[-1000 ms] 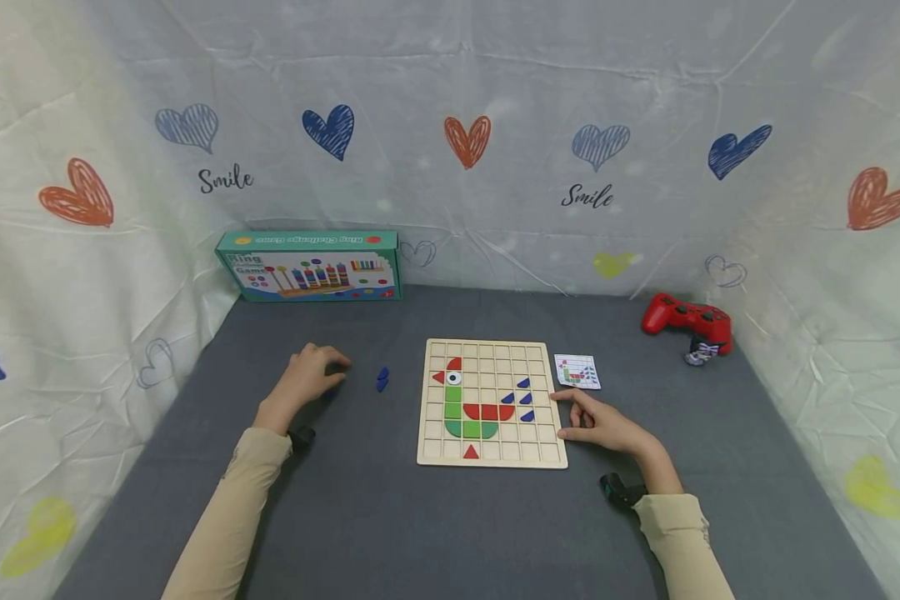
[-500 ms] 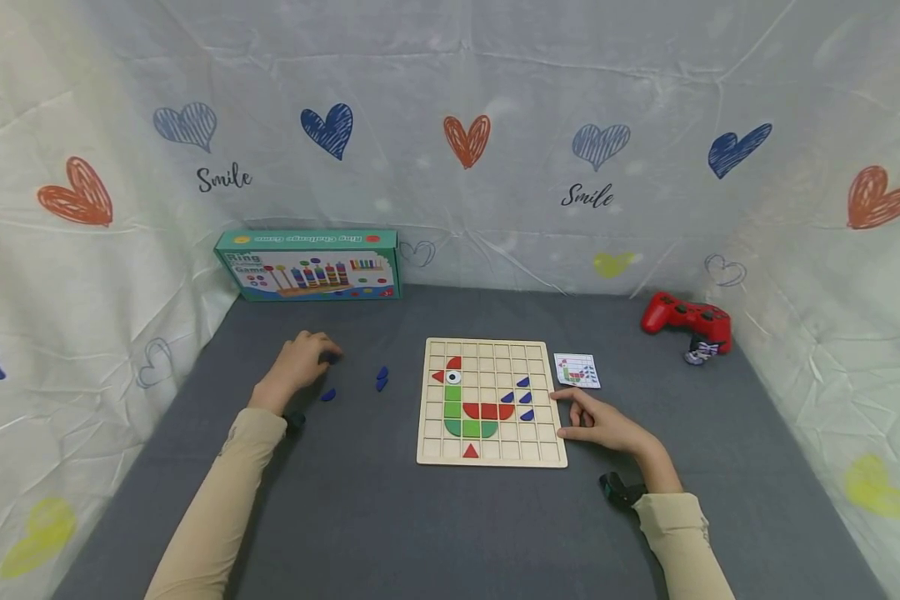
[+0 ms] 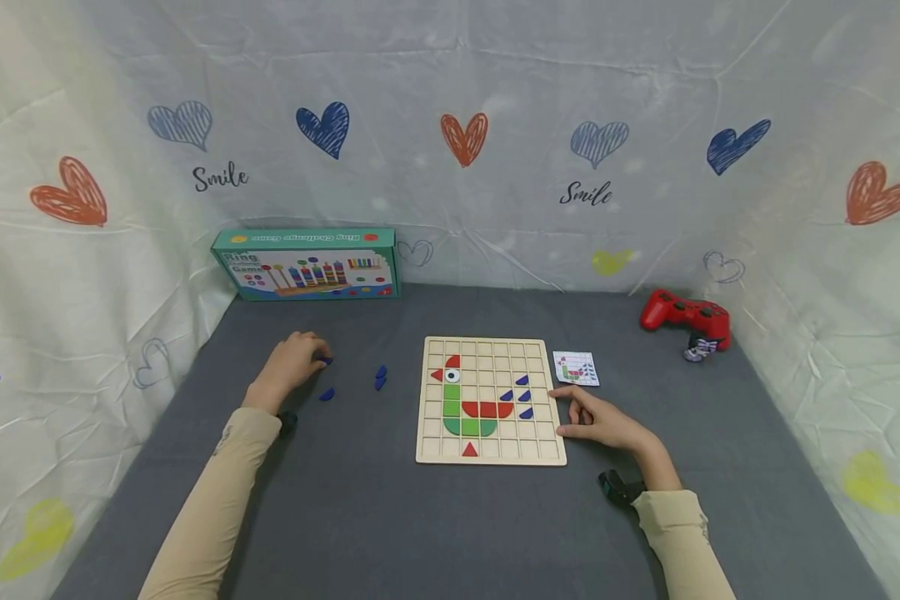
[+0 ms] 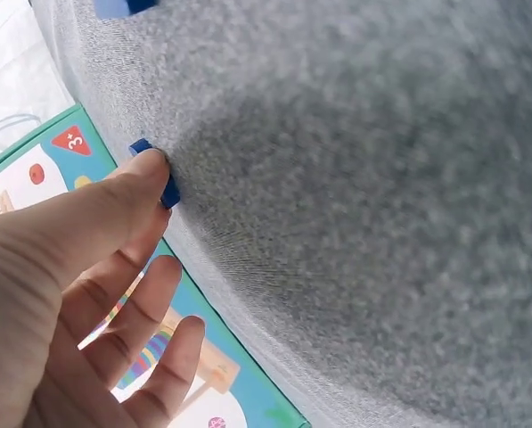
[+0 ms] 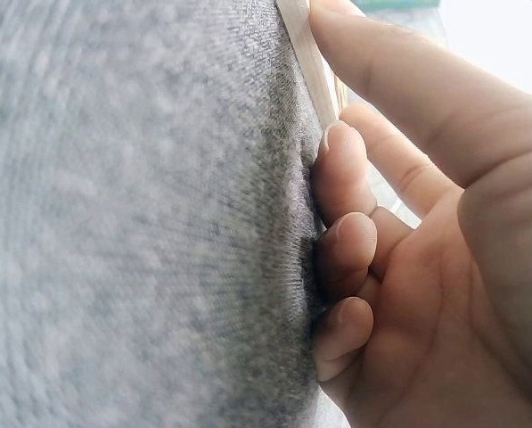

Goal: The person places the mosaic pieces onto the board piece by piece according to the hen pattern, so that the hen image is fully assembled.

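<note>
In the head view my left hand (image 3: 288,367) is low over the left of the table. Its thumb and index finger pinch a small blue wooden puzzle piece (image 4: 169,191), while the other fingers stay loosely bent. A single blue piece (image 3: 327,394) lies just below that hand, and two more blue pieces (image 3: 380,377) lie to its right. On the wooden grid board (image 3: 429,421), green, red and blue pieces and an eye piece form a bird. My right hand (image 3: 607,425) touches the board's right edge with spread thumb and index finger; its remaining fingers are curled.
A small picture card (image 3: 576,369) with a bird pattern lies beside the board's upper right. At the back left stands a green game box (image 3: 307,271). A red game controller (image 3: 686,317) and a small dark-and-white object (image 3: 701,348) sit at the back right.
My left hand has moved slightly left, uncovering one blue piece on the table, and now pinches another blue piece. The right hand stays at the board's edge.
</note>
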`<state>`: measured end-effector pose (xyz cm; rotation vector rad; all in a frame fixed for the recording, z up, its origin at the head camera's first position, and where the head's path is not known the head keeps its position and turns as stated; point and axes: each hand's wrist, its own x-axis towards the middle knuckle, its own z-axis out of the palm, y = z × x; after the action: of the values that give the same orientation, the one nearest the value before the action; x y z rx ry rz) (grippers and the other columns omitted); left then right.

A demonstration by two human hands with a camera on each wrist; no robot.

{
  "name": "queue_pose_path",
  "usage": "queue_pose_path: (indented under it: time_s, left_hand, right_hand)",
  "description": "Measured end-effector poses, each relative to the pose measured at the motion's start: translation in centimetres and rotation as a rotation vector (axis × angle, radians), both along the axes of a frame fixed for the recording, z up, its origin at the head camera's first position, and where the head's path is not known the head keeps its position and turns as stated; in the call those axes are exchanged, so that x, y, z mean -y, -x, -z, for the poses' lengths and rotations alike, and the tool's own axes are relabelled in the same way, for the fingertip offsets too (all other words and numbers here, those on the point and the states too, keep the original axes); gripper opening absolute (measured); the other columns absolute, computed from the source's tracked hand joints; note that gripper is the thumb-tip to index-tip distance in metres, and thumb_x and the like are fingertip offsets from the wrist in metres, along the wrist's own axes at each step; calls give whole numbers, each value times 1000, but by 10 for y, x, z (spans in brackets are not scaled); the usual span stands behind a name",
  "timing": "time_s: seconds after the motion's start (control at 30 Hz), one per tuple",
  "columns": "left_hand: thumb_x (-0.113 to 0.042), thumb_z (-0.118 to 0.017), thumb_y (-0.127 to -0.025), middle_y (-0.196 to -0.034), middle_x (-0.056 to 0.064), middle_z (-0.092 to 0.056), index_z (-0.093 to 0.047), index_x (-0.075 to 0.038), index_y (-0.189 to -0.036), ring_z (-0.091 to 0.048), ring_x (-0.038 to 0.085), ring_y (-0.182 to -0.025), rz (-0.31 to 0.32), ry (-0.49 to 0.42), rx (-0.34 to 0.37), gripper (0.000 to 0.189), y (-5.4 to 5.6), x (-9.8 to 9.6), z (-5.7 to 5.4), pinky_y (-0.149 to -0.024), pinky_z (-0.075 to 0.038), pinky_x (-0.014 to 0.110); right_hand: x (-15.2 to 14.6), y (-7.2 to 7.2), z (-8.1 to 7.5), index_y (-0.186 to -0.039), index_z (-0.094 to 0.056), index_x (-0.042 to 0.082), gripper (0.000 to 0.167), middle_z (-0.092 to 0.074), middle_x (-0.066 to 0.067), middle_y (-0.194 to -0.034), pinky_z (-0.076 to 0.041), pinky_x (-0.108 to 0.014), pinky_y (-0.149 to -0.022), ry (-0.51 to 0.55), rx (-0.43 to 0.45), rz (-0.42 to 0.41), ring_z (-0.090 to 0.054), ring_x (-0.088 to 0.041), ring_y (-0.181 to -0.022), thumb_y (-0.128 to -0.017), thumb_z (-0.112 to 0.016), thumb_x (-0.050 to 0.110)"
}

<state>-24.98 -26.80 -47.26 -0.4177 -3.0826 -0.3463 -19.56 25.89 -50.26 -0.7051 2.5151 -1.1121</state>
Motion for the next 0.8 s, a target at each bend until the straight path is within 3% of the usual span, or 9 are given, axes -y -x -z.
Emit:
queue_pose_path:
  time_s: [0.13, 0.37, 0.57, 0.8]
  left_hand:
    - [-12, -68, -83, -98, 13, -62, -69, -7, -95, -54, 35, -92, 3, 11, -10, 12, -1, -1, 0, -80, -44, 51]
    - [-16, -67, -85, -94, 10, -67, -70, -7, -98, -56, 31, -90, -12, -39, -36, 16, -4, -10, 3, -80, -44, 51]
    - [-22, -68, -84, -94, 7, -67, -70, -10, -99, -55, 28, -88, 4, -84, -67, 19, -7, -32, 1, -80, -43, 50]
    - [-24, -70, -83, -90, 2, -67, -71, -14, -96, -55, 23, -86, 57, -84, -117, 17, -9, -58, -1, -78, -43, 46]
  right_hand:
    - [0, 0, 0, -130, -44, 2, 53, -47, -7, -77, -30, -23, -50, 0, 6, 2, -36, -13, -57, -84, -68, 14]
    - [-1, 2, -1, -130, -46, 11, 54, -48, -1, -77, -32, -22, -51, 1, 4, -2, -38, -8, -58, -83, -70, 25]
    - [-4, 3, -2, -130, -46, 15, 55, -48, 0, -77, -32, -21, -52, 6, 31, 6, -39, -8, -59, -82, -70, 30]
    - [-1, 1, -1, -130, -46, 12, 55, -48, -2, -78, -31, -21, -51, -5, 17, 6, -37, -8, -59, -83, -70, 24]
